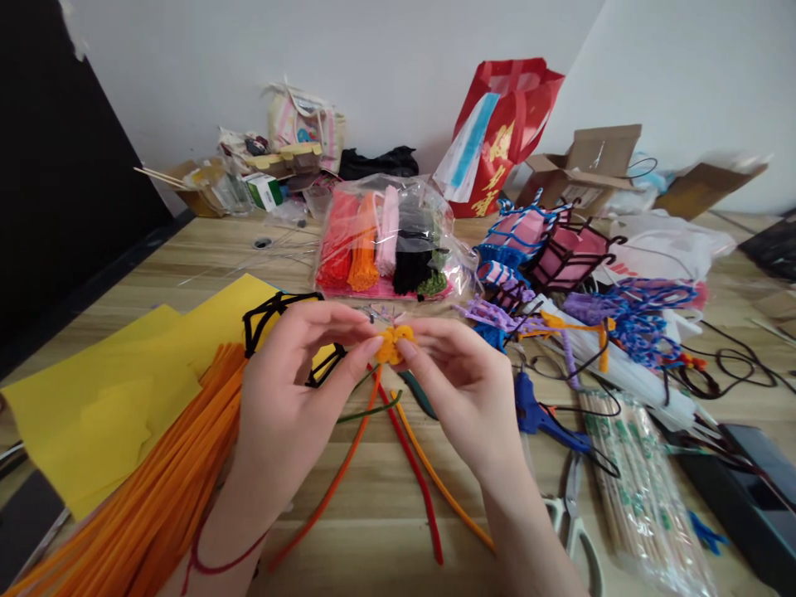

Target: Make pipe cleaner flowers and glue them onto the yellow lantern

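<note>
My left hand (292,373) and my right hand (463,381) meet above the wooden table (373,531), both pinching a small coiled orange pipe-cleaner piece (394,342) between fingertips. Loose orange (323,497), red (416,477) and green (366,408) pipe cleaners trail down from under the hands onto the table. A black pipe-cleaner frame (270,313) lies just behind my left hand. A red string circles my left wrist.
A pile of orange pipe cleaners (155,489) lies on yellow paper sheets (105,390) at left. A clear bag of coloured pipe cleaners (391,240) sits behind. At right are a blue glue gun (535,410), scissors (575,518), bagged wooden sticks (640,481), pipe-cleaner lanterns (547,249), boxes and a red bag (503,124).
</note>
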### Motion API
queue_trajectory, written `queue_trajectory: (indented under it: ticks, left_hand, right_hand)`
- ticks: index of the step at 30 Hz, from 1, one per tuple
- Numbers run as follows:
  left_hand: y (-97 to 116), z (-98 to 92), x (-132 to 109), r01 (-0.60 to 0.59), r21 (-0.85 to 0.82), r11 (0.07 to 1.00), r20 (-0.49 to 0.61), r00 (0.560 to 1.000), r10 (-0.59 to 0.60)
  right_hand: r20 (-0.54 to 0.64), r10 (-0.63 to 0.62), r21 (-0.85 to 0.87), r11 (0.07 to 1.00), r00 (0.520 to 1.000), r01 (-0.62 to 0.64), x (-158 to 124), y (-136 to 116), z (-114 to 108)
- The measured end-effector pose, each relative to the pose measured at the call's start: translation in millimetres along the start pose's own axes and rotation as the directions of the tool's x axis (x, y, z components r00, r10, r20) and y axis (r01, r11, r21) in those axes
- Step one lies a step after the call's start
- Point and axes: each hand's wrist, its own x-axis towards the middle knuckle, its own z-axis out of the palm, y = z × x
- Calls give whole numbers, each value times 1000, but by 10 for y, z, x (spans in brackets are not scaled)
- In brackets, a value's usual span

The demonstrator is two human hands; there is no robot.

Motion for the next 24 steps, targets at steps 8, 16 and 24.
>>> queue_trajectory:
  ticks: [8, 16, 24]
  left_hand:
    - [-6, -3, 15, -58, 52, 997, -1, 998, 58]
    - [26, -99, 51, -483, 216, 848, 122, 876, 467]
    - [101, -231, 29, -586, 355, 729, 262, 811, 524]
  right_hand:
    - [-15, -27, -16, 1000, 1000, 27, -5, 11, 13]
    - [23, -107, 77, 992, 994, 105, -10, -29, -33]
    - [35, -13, 234, 972, 999, 4, -2, -89, -39]
